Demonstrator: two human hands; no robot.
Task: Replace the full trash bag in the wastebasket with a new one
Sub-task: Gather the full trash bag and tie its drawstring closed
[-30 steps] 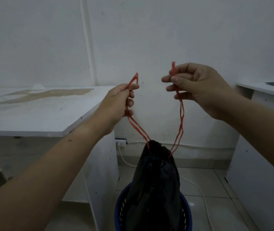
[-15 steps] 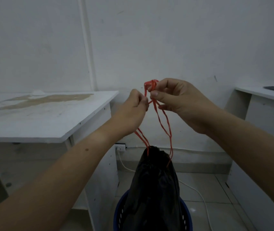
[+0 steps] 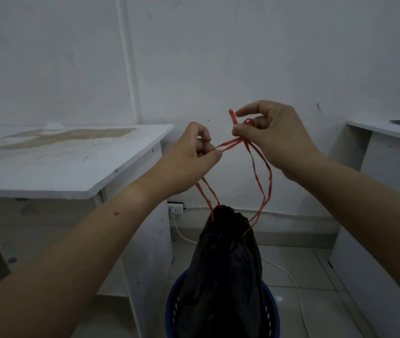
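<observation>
One wide-angle camera, worn on the head, looks forward and down from above the wastebasket [image 3: 274, 318], facing the wall [image 3: 218, 57] behind it. Range is close: the wastebasket is cut by the bottom frame edge, just right of centre.

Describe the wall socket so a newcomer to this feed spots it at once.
Start at the white desk on the left and follow its side panel down to the foot of the wall. The socket sits there, just left of the cinched top of the black bag. It alone has a white cable running out of it across the floor.
</observation>
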